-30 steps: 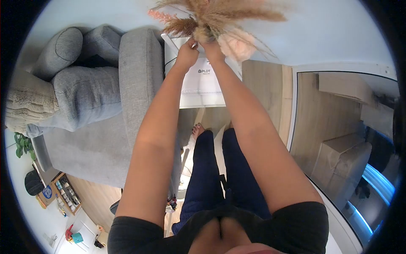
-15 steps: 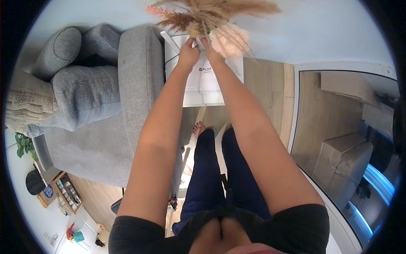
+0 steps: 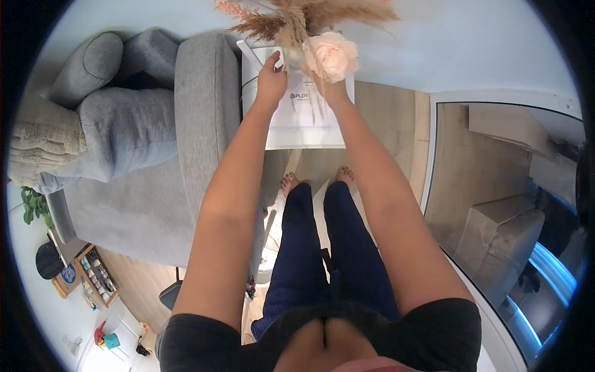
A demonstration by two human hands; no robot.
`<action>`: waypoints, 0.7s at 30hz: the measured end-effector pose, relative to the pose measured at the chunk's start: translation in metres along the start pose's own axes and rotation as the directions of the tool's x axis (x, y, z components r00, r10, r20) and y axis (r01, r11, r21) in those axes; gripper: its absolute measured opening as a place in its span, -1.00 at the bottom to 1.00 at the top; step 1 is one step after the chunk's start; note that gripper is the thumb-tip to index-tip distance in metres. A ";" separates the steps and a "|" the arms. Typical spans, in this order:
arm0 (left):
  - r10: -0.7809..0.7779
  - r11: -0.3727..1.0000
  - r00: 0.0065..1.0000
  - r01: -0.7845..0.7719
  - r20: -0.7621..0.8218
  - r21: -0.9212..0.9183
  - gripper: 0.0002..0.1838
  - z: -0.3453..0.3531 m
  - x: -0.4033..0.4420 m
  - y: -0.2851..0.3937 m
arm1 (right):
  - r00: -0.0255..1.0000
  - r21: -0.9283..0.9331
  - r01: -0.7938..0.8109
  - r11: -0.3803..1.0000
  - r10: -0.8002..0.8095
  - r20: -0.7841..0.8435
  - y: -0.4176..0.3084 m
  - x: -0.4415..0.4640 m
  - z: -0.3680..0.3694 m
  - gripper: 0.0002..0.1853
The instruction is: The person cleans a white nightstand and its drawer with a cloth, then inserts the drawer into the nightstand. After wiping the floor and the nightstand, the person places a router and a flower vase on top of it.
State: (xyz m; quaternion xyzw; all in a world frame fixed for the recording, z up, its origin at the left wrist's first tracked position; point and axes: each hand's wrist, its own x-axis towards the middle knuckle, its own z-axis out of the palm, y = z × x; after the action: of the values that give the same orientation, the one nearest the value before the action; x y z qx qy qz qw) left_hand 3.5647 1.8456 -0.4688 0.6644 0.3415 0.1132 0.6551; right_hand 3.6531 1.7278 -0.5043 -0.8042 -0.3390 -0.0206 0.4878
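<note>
At the top centre is a dried arrangement of brown pampas plumes (image 3: pixel 297 22) with a large pale pink flower (image 3: pixel 333 57). My left hand (image 3: pixel 271 77) is beside the base of the plumes, over the white table, its thumb and fingers partly spread with nothing seen between them. Below the pink flower, my right hand (image 3: pixel 330 87) reaches toward the stems; the bloom and plumes cover its fingers. A white PLDT box (image 3: pixel 304 111) lies between my forearms on the white table (image 3: pixel 251 80). The lower part of the arrangement is hidden.
A grey sofa (image 3: pixel 130 211) with cushions (image 3: pixel 127 133) stands at the left. A white upright piece (image 3: pixel 249 54) and a dark cable are on the table's left side. At the right is a framed glass panel (image 3: pixel 496 204). My feet are on the wood floor below the table.
My hands have moved apart, the left one opening away from the stems. The pink flower and plumes have shifted left, and my right foot has come into view.
</note>
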 end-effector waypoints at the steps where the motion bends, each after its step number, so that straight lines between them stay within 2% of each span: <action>1: -0.006 0.995 1.000 0.007 -0.010 0.098 -0.40 -0.001 -0.006 0.006 | 0.993 0.079 -0.112 0.991 0.109 0.037 -0.002 -0.002 -0.003 -0.52; 2: -0.007 0.995 1.000 0.008 -0.014 0.100 -0.40 0.000 -0.010 0.012 | 0.974 0.153 -0.222 0.963 0.212 0.080 -0.004 -0.002 -0.005 -0.53; 4: -0.030 0.994 0.999 0.031 0.011 -0.107 -0.35 0.001 -0.013 0.012 | 0.970 0.141 -0.233 0.962 0.220 0.103 -0.022 -0.005 -0.014 -0.53; 5: -0.026 0.994 1.000 0.027 0.009 -0.104 -0.35 0.004 -0.013 0.012 | 0.968 0.125 -0.236 0.964 0.221 0.120 -0.032 -0.003 -0.017 -0.53; 6: -0.012 1.000 0.998 0.013 0.059 -0.018 -0.34 0.008 -0.012 0.013 | 0.970 0.130 -0.229 0.965 0.214 0.116 -0.033 0.000 -0.014 -0.53; 7: 0.000 0.998 0.994 -0.008 0.110 0.069 -0.33 0.013 -0.010 0.015 | 0.988 0.130 -0.139 0.982 0.129 0.086 -0.033 0.004 -0.011 -0.54; 8: 0.006 0.997 0.994 -0.014 0.110 0.073 -0.33 0.017 -0.009 0.015 | 0.997 0.126 -0.053 0.991 0.046 0.056 -0.033 0.006 -0.009 -0.55; 9: 0.028 0.996 0.996 -0.035 0.083 0.085 -0.34 0.022 -0.009 0.017 | 0.998 0.130 -0.049 0.990 0.043 0.052 -0.028 0.009 -0.005 -0.55; 11: 0.066 0.991 0.998 -0.068 0.023 0.111 -0.35 0.029 -0.010 0.019 | 0.967 -0.081 -0.193 0.978 0.203 0.156 -0.018 0.015 0.005 -0.55; 12: 0.064 0.992 0.998 -0.066 0.019 0.112 -0.35 0.032 -0.009 0.017 | 0.966 -0.078 -0.192 0.978 0.202 0.161 -0.022 0.016 0.003 -0.55; 14: 0.118 0.984 0.993 -0.119 -0.016 -0.133 -0.44 0.036 -0.009 0.013 | 0.896 -0.137 -0.240 0.961 0.273 0.349 -0.028 0.017 -0.003 -0.51; 15: 0.117 0.984 0.993 -0.119 -0.018 -0.132 -0.44 0.035 -0.008 0.013 | 0.896 -0.135 -0.240 0.961 0.273 0.351 -0.027 0.014 0.000 -0.51; 17: 0.248 0.968 0.969 -0.248 -0.004 0.031 -0.56 0.024 -0.005 0.013 | 0.989 -0.176 0.050 0.983 -0.024 0.147 -0.015 0.004 0.015 -0.41; 18: 0.414 0.885 0.910 -0.404 0.004 0.232 -0.65 0.018 0.000 0.008 | 0.965 0.014 -0.207 0.978 0.202 0.167 -0.012 0.003 0.021 -0.29; 19: 0.412 0.885 0.911 -0.401 0.002 0.237 -0.65 0.019 0.002 0.000 | 0.964 0.019 -0.209 0.978 0.202 0.170 -0.008 0.004 0.025 -0.29; 20: 0.363 0.927 0.931 -0.357 -0.039 0.117 -0.65 0.021 0.005 -0.008 | 0.971 0.012 -0.185 0.983 0.181 0.155 -0.003 0.003 0.028 -0.23; 21: 0.284 0.956 0.956 -0.278 -0.066 0.089 -0.64 0.020 0.004 -0.007 | 0.978 0.004 -0.160 0.987 0.158 0.138 -0.004 0.004 0.028 -0.18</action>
State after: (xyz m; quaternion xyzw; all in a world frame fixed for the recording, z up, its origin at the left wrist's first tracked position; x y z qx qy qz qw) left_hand 3.5778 1.8316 -0.4789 0.7265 0.2729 0.2176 0.5919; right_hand 3.6460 1.7532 -0.5143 -0.8246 -0.3063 0.0764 0.4694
